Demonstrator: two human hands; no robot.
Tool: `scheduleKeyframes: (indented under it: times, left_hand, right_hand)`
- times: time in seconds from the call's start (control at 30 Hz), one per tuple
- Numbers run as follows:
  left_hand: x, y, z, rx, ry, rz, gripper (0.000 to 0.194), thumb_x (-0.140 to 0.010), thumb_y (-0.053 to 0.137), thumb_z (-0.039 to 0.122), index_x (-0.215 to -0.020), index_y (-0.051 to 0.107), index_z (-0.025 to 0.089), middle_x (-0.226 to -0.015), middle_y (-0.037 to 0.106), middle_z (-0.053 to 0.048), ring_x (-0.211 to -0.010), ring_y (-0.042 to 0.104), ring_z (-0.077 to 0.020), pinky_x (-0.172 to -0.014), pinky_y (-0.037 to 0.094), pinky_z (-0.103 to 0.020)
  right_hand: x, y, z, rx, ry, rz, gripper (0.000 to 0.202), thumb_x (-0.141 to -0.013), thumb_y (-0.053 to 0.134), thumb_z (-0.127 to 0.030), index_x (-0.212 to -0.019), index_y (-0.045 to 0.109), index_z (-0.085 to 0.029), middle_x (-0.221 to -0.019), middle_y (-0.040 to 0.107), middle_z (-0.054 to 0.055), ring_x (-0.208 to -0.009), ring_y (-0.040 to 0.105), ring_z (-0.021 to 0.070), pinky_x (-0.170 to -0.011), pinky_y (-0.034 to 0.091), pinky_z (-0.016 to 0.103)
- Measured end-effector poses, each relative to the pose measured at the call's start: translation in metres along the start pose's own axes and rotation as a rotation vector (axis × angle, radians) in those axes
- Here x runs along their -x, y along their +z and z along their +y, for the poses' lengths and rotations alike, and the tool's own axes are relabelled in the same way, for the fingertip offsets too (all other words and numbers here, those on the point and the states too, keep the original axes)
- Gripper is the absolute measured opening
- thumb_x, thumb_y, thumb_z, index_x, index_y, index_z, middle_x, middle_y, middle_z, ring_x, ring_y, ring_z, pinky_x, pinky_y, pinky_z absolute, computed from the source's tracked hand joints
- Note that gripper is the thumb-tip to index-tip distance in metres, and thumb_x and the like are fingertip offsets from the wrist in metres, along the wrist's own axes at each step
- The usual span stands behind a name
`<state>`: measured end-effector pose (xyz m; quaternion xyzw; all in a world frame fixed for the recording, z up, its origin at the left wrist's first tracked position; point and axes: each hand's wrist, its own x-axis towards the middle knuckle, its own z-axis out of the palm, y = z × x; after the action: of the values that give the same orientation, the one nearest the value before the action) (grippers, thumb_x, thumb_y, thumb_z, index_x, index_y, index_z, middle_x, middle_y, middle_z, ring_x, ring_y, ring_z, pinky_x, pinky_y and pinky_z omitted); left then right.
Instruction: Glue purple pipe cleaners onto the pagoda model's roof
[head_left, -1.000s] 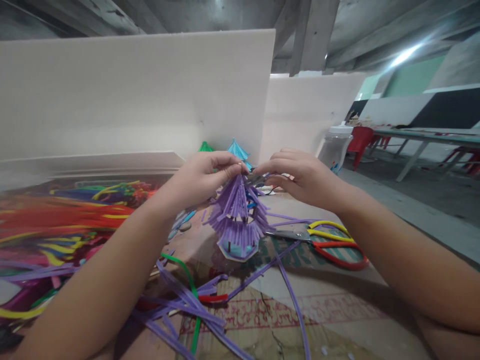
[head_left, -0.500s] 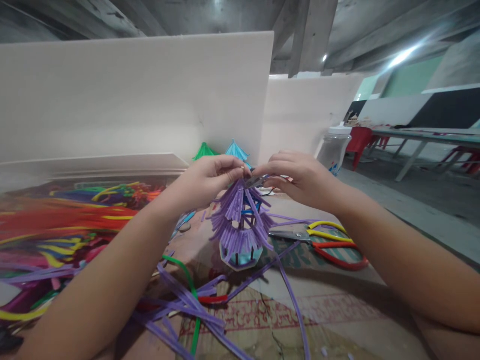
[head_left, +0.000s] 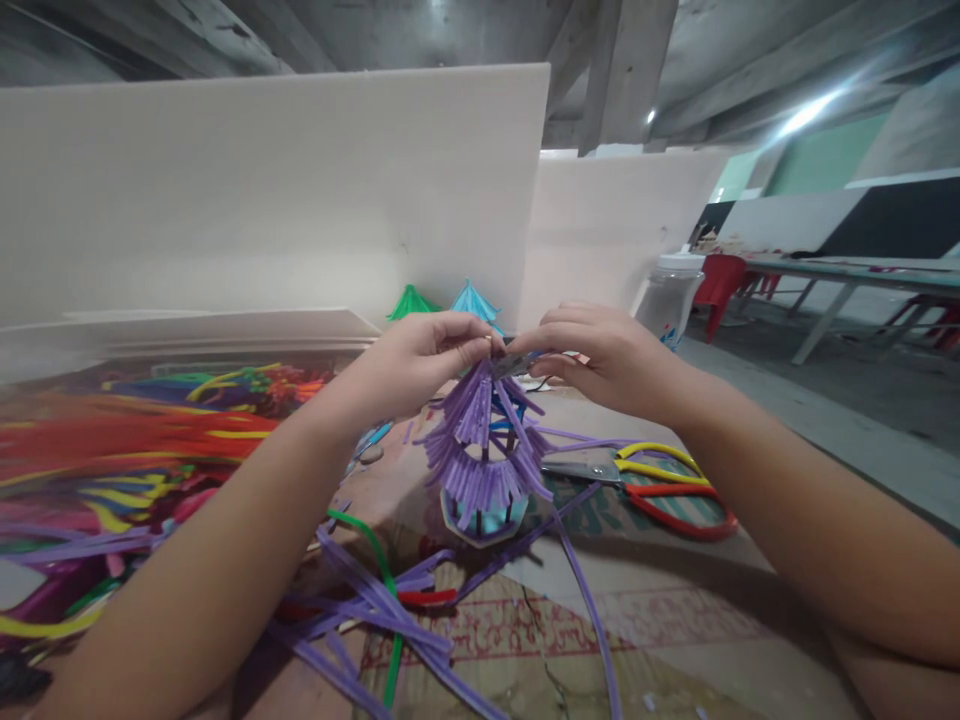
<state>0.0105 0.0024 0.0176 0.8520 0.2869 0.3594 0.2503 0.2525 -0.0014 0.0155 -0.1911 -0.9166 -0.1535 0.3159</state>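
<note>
A small two-tiered tower (head_left: 484, 480), covered with purple strips and set on a pale blue base, stands upright in the middle. My left hand (head_left: 424, 360) pinches its peak between thumb and fingertips. Close against the right side of the peak, my right hand (head_left: 592, 355) has its fingers closed on something small and greyish that I cannot make out. One purple strip hangs from the top down the tower's right side. Scissors (head_left: 600, 472) with yellow and red handles lie on the table just right of the tower.
Loose purple strips (head_left: 390, 620) and a green strip (head_left: 388, 580) lie in front. Coloured strips (head_left: 187, 440) are heaped at left. Green (head_left: 411, 300) and blue (head_left: 472, 300) peaked roofs stand behind my hands. A clear bottle (head_left: 670, 295) is at right, with red chairs (head_left: 721, 285) beyond.
The tower has shifted very slightly at its base. Both hands have stayed at the peak in nearly the same pose.
</note>
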Motion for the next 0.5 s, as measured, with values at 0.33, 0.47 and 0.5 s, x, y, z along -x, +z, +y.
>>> scheduleKeyframes:
  times: [0.33,0.47,0.5]
  left_hand:
    - [-0.0002,0.0002,-0.0001,0.011,0.006,-0.003,0.023,-0.094,0.058,0.034,-0.097,0.07,0.015,-0.097,0.074,-0.006,-0.089,0.066,-0.0167,-0.082,0.051,-0.028]
    - [-0.0005,0.0006,-0.0021,0.03,0.024,-0.012,0.022,-0.095,0.057,0.032,-0.097,0.07,0.014,-0.097,0.074,-0.006,-0.088,0.066,-0.0157,-0.081,0.05,-0.027]
    - [-0.0004,0.0008,-0.0024,0.032,0.026,-0.014,0.022,-0.095,0.057,0.032,-0.097,0.07,0.014,-0.097,0.074,-0.006,-0.088,0.066,-0.0157,-0.081,0.05,-0.027]
  right_hand:
    - [0.0008,-0.0049,0.0018,-0.019,0.005,-0.021,0.02,-0.098,0.055,-0.024,-0.11,0.069,-0.017,-0.09,0.071,0.007,-0.082,0.061,0.0179,-0.075,0.042,0.03]
    - [0.0002,-0.0042,0.0002,-0.02,-0.014,-0.024,0.02,-0.099,0.055,-0.024,-0.11,0.069,-0.016,-0.09,0.071,0.008,-0.081,0.061,0.0177,-0.074,0.042,0.03]
    - [0.0,-0.0033,-0.0003,-0.018,-0.023,-0.025,0.02,-0.099,0.055,-0.024,-0.11,0.069,-0.016,-0.089,0.071,0.008,-0.08,0.061,0.0176,-0.073,0.042,0.03]
